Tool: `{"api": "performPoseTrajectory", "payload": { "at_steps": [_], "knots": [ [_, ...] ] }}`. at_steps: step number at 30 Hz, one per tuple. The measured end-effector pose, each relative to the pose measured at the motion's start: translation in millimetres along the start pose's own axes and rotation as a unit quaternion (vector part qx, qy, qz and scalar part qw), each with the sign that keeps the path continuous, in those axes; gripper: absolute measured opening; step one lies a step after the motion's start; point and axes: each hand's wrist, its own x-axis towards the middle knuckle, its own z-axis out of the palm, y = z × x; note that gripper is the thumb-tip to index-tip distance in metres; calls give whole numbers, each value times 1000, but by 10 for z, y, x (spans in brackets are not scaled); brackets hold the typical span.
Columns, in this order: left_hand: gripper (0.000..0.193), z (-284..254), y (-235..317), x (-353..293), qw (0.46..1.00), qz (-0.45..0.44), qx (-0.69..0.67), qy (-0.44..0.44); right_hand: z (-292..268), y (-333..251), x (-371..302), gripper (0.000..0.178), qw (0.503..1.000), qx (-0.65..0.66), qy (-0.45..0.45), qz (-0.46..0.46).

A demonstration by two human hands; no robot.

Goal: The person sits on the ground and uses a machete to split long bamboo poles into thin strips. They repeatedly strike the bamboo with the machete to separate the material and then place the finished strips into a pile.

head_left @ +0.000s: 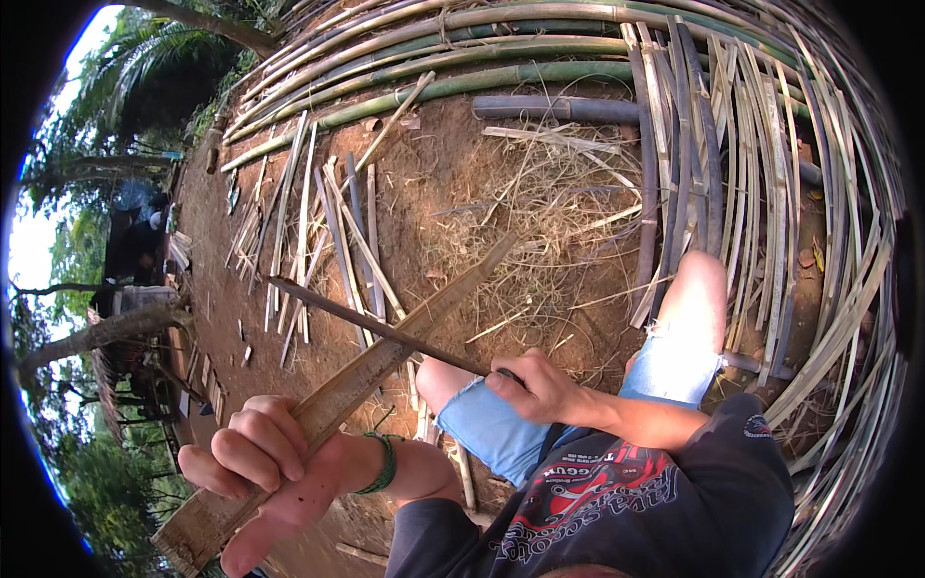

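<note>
My left hand [270, 462] is closed around the lower part of a split bamboo slat [352, 380], its fingers curled over one edge and the thumb along the other. The slat slants up and away to the right, its pale inner face partly showing. My right hand [541, 387] grips the dark handle of a long, narrow-bladed knife [323, 303] in front of my lap. The dark blade reaches out to the left and crosses over the slat at about its middle. Whether the edge bites into the bamboo, I cannot tell.
Thin shavings [549, 207] lie heaped on the brown dirt ground [424, 178] beyond my knees. Cut bamboo strips [337, 217] are scattered to the left; many more strips [761, 164] are piled at the right. Long bamboo poles [424, 94] lie across the far side.
</note>
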Motion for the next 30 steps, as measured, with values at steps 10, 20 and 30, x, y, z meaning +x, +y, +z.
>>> {"api": "performPoseTrajectory", "payload": {
  "at_steps": [10, 20, 30],
  "knots": [
    [58, -39, -12, -84, 999, 22, 23, -9, 11, 157, 63, 54, 987, -26, 50, 149],
    [51, 30, -3, -129, 995, 61, -7, -75, 48, -190, -65, 50, 994, 24, 21, 106],
    [40, 181, -40, -128, 991, 46, 12, -123, 30, -16, -103, 50, 997, -8, 50, 59]
  ]
}}
